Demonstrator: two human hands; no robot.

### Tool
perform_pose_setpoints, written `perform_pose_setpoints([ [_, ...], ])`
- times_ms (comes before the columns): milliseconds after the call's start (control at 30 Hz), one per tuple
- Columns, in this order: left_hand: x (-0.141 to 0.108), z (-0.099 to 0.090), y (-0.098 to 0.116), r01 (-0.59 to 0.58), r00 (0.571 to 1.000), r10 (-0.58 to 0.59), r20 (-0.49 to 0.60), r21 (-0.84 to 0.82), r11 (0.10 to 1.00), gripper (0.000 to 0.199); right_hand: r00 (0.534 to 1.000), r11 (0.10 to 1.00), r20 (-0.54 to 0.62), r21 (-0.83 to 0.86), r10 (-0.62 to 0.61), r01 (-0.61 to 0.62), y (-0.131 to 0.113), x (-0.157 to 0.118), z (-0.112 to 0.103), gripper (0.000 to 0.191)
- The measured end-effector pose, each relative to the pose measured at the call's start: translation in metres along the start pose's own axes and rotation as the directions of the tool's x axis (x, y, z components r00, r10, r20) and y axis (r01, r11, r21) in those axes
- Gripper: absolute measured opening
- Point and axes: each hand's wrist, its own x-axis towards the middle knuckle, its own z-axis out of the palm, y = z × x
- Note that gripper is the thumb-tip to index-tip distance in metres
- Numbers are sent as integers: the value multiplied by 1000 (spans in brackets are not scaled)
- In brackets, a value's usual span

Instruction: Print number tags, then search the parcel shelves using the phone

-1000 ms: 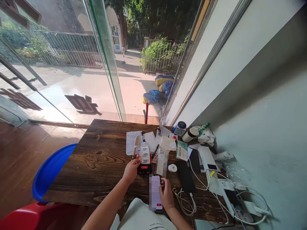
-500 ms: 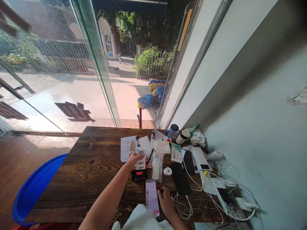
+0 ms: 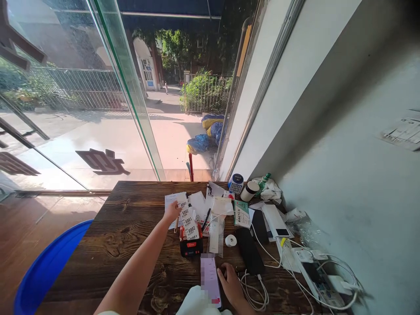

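My left hand (image 3: 172, 211) pinches the far end of a strip of white printed labels (image 3: 187, 221), marked 6001 and 6002 in turn. The strip runs back to a small black and red printer (image 3: 191, 246) on the wooden table. Beside the right edge of a phone (image 3: 210, 278) with a lit screen, my right hand (image 3: 228, 280) rests on the table, fingers loosely curled, holding nothing that shows. A wooden-looking handle (image 3: 176, 224) lies partly under the strip, near the left hand.
Papers (image 3: 197, 202), a black pen (image 3: 206, 218), a white roll (image 3: 230, 240), a green and white box (image 3: 242, 213) and a black power bank-like slab (image 3: 250, 251) lie around. White cables and a power strip (image 3: 316, 278) are at the right by the wall.
My left hand has moved away and to the left, and the label strip now stretches longer out of the printer. The view has tilted slightly upward. My right hand stays by the phone.
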Motion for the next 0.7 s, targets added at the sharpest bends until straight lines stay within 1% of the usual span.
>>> perform_pose_setpoints([
  [100, -11, 4, -26, 99, 989, -100, -110, -10, 995, 31, 1000, 1000, 14, 11, -5, 4, -1, 0, -1, 35],
  [200, -36, 7, -64, 156, 964, -153, -218, -4, 988, 30, 1000, 1000, 13, 22, -6, 5, -2, 2, -1, 33],
  [267, -58, 8, -90, 157, 954, -149, -260, 11, 988, 28, 1000, 1000, -1, 29, -6, 6, -3, 2, -2, 31],
  [367, -92, 9, -120, 105, 953, -83, -291, 60, 993, 27, 999, 999, -36, 41, -11, 13, -7, 1, -4, 26],
  [467, -115, 16, -133, -6, 961, 33, -274, 101, 995, 34, 997, 998, -72, 57, -32, 36, -18, 0, -6, 19],
  [567, -123, 27, -137, -94, 961, 122, -247, 124, 988, 38, 991, 991, -96, 87, -91, 100, -35, 6, -2, 12],
  [633, -125, 30, -142, -98, 961, 129, -244, 134, 986, 39, 986, 985, -111, 109, -122, 134, -47, 14, 3, 10],
  [700, -129, 27, -152, -45, 959, 84, -272, 148, 988, 41, 984, 983, -127, 123, -122, 138, -58, 23, 8, 13],
])
